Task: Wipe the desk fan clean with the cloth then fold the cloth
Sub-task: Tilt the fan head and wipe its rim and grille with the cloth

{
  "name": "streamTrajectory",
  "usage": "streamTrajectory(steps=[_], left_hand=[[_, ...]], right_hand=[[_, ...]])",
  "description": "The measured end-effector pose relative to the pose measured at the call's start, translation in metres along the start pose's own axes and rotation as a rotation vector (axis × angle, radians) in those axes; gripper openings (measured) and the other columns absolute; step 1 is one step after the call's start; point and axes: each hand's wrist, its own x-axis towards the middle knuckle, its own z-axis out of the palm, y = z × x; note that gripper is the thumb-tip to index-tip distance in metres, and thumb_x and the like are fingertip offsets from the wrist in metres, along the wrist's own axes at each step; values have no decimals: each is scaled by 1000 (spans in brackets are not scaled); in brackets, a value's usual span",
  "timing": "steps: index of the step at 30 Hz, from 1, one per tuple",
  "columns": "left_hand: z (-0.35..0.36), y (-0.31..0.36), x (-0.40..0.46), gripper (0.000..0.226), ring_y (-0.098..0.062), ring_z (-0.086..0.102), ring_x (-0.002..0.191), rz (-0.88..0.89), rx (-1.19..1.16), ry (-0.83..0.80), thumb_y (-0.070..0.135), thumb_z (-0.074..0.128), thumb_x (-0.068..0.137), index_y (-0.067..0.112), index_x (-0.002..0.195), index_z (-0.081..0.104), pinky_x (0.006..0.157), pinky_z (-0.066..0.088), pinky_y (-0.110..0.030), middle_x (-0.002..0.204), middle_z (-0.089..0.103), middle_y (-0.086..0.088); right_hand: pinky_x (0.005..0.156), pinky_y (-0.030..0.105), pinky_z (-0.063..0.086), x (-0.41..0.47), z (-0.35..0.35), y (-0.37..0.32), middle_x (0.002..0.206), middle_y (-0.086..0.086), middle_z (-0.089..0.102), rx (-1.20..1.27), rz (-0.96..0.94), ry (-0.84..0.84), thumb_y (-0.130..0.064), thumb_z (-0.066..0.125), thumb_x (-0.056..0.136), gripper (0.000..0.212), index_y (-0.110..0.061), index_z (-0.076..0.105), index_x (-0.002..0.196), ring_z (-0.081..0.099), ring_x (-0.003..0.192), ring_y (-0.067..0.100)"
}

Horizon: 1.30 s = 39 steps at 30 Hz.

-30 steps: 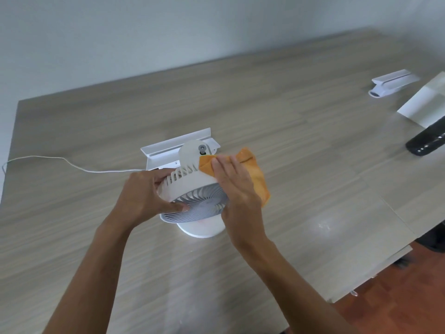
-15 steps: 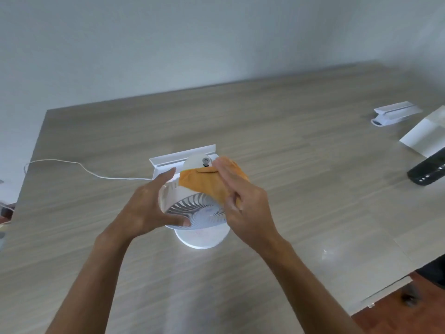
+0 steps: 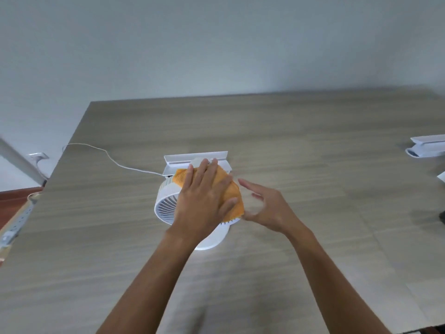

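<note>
The white desk fan (image 3: 166,207) stands near the middle of the wooden table (image 3: 313,249), its grille tilted toward me. An orange cloth (image 3: 232,197) is draped over the fan's top and right side. My left hand (image 3: 204,201) lies flat on the cloth with straight fingers, pressing it onto the fan housing. Just right of the fan, my right hand (image 3: 265,208) is blurred, its fingers spread and loosely bent, holding nothing. Its thumb is close to the cloth's lower right corner. Much of the fan's grille is hidden under my left hand and the cloth.
A white cable (image 3: 115,162) runs from the fan to the table's left edge. A white bracket (image 3: 196,156) lies right behind the fan. Another white bracket (image 3: 426,147) sits at the far right. A power strip (image 3: 14,225) lies beyond the left edge.
My left hand has left the fan's rim and now presses the cloth on top. My right hand has let go of the cloth and moved off to the right. The camera tilted up.
</note>
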Motion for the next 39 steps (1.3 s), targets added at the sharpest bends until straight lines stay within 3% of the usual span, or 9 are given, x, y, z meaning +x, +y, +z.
streamTrajectory(steps=[8, 14, 17, 22, 25, 31, 35, 37, 39], left_hand=[[3, -28, -10, 59, -29, 44, 140, 55, 39, 54, 53, 37, 98, 16, 141, 52, 113, 35, -52, 152, 45, -9], [9, -62, -30, 56, -20, 27, 149, -96, -298, 124, 43, 39, 101, 16, 149, 39, 120, 26, -46, 161, 30, -4], [15, -75, -44, 55, -12, 22, 150, -250, -533, 145, 40, 38, 100, 20, 151, 35, 122, 20, -28, 162, 26, 3], [28, -84, -67, 60, -10, 27, 148, -450, -800, 251, 53, 36, 99, 21, 150, 37, 120, 27, -34, 159, 32, 8], [26, -83, -64, 59, -12, 24, 149, -429, -816, 224, 55, 37, 99, 26, 149, 38, 120, 26, -29, 159, 32, 7], [22, -83, -55, 57, -11, 21, 150, -368, -712, 198, 52, 35, 100, 24, 149, 39, 120, 26, -26, 160, 30, 6], [23, -70, -46, 53, -23, 27, 149, -239, -585, 301, 40, 36, 103, 10, 144, 47, 118, 32, -46, 155, 39, -5], [23, -60, -39, 49, -27, 30, 148, -148, -533, 352, 35, 38, 102, 7, 141, 51, 118, 30, -48, 152, 44, -9], [25, -54, -36, 48, -27, 33, 146, -102, -493, 378, 34, 39, 102, 7, 139, 53, 119, 29, -48, 150, 47, -10]], right_hand=[[93, 18, 50, 29, 20, -1, 106, -27, 64, 68, -184, 9, -21, 89, 57, 73, -22, 63, 125, 64, 102, 0], [95, 18, 49, 34, 16, 6, 108, -22, 64, 70, -174, 17, -14, 93, 57, 76, -19, 63, 127, 63, 104, 1], [93, 10, 45, 32, 19, 5, 108, -21, 63, 90, -133, 23, -11, 92, 58, 76, -18, 63, 128, 61, 103, -7], [98, 29, 52, 31, 23, -1, 114, -7, 68, 43, -107, 49, -14, 94, 54, 81, -21, 62, 128, 65, 106, 5], [92, 41, 53, 33, 21, -12, 112, 0, 69, -155, -156, 36, -29, 93, 58, 79, -21, 61, 129, 65, 100, 18], [90, 27, 50, 43, 28, -38, 121, 0, 68, -333, -175, 62, -58, 83, 59, 92, -11, 58, 134, 64, 106, 15], [83, 37, 57, 46, 24, -41, 106, -7, 75, -330, -98, 21, -79, 70, 51, 92, -26, 64, 126, 69, 94, 12], [78, 45, 59, 45, 21, -41, 95, -1, 77, -306, -76, 14, -75, 75, 47, 88, -28, 68, 121, 72, 87, 21], [75, 54, 59, 45, 21, -43, 92, 13, 77, -337, -98, 48, -48, 87, 50, 76, -19, 70, 118, 73, 84, 34]])
